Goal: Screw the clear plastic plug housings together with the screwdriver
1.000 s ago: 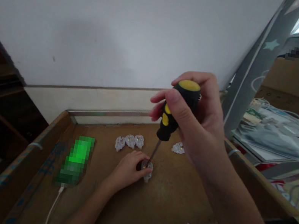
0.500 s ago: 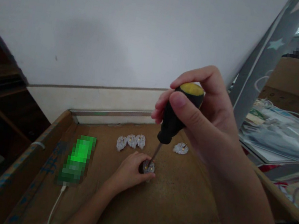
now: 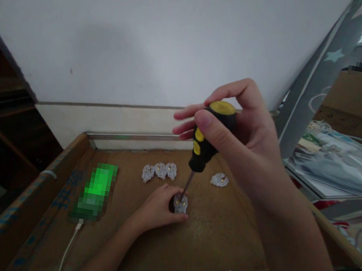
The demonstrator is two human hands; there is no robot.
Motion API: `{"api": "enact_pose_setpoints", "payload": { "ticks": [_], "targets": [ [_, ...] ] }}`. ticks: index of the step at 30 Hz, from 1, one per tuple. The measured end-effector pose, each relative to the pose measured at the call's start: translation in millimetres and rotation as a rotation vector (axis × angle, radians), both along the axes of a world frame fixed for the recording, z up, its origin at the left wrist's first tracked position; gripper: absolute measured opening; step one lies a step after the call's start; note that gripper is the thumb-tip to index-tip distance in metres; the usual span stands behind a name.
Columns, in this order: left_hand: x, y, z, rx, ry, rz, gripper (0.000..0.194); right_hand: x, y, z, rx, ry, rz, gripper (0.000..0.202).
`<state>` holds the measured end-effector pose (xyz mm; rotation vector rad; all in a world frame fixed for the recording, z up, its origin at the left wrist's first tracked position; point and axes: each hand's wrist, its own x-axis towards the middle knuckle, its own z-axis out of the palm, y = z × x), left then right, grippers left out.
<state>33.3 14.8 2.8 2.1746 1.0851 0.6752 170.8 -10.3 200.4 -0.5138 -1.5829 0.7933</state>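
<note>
My right hand [image 3: 237, 131] is closed round the black and yellow handle of a screwdriver [image 3: 203, 151], its thumb and index finger on the handle and other fingers partly stretched out. The steel shaft points down, its tip at a small clear plastic part with brass-coloured contacts [image 3: 180, 204]. My left hand [image 3: 160, 204] grips that part between thumb and fingers, down against the cardboard surface. Three similar clear parts [image 3: 160, 170] lie in a row beyond the left hand. One more clear part [image 3: 220, 180] rests apart to the right, just left of my right forearm.
A pixelated green-lit device [image 3: 96, 190] lies at the left with a white cable [image 3: 69, 246] running toward me. Wooden edging [image 3: 59, 168] borders the cardboard-covered tabletop [image 3: 219, 235]. A white wall [image 3: 150, 32] stands behind. Papers and plastic bags [image 3: 341, 159] are piled at the right.
The screwdriver handle has turned, now showing yellow patches on its side, and shifted slightly left. My right fingers have loosened and extended. The left hand keeps its hold.
</note>
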Motion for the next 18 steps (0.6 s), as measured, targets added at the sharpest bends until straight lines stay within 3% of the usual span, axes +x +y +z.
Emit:
{"api": "enact_pose_setpoints", "payload": {
  "ticks": [6, 13, 15, 18],
  "targets": [
    [-0.9, -1.0, 0.9, -0.021, 0.037, 0.035, 0.051, -4.7, 5.7, -6.4, 0.14, 0.035, -0.259, 0.018],
    [0.5, 1.6, -2.7, 0.005, 0.029, 0.032, 0.054, 4.8, -0.8, 0.6, 0.063, -0.06, -0.015, 0.014],
    [1.3, 1.9, -3.7, 0.032, 0.043, 0.046, 0.055, 5.1, 3.7, 0.1, 0.063, -0.006, -0.027, 0.021],
    [3.1, 1.5, -3.0, 0.064, 0.093, 0.063, 0.054, 2.5, 9.6, -2.7, 0.115, 0.076, -0.15, 0.018]
  ]
}}
